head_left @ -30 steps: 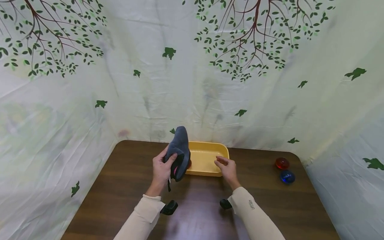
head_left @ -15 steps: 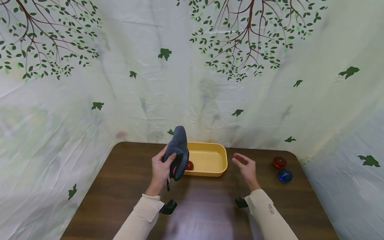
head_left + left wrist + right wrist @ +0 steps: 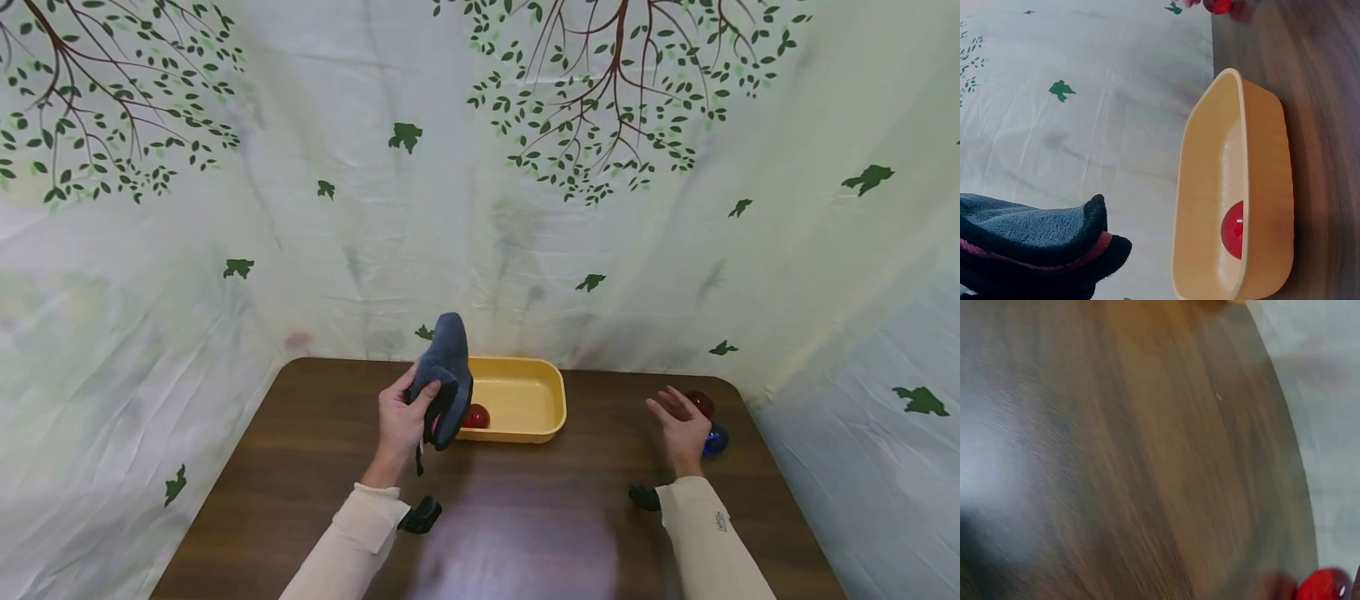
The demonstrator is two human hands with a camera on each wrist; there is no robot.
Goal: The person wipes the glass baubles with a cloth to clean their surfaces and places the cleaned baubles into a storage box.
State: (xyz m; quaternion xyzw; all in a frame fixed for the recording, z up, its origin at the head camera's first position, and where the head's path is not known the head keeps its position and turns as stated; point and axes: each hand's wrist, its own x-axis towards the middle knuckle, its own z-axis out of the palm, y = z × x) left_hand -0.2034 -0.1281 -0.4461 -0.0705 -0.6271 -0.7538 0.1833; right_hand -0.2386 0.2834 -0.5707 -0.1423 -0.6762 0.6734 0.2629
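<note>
In the head view my left hand (image 3: 402, 422) grips a soft blue-grey fabric item (image 3: 447, 367) with black edging and a little pink, held up over the left end of a yellow tray (image 3: 562, 408). A shiny red ball (image 3: 477, 416) lies in the tray, beside the fabric. In the left wrist view the fabric's fuzzy end (image 3: 1047, 228) points toward the tray. My right hand (image 3: 681, 429), fingers loosely bent and holding nothing, hovers just left of a second red ball (image 3: 701, 403) and a blue ball (image 3: 716, 438), partly covering both.
The dark brown wooden table (image 3: 525, 517) ends at a rounded far right corner. A pale cloth backdrop (image 3: 480, 208) printed with branches and leaves hangs behind and at both sides. Black wrist devices (image 3: 422, 515) sit by both cuffs.
My right hand has moved away from the tray, rightward to the two balls. The left hand keeps the fabric item nearly in place; more of the red ball in the tray now shows.
</note>
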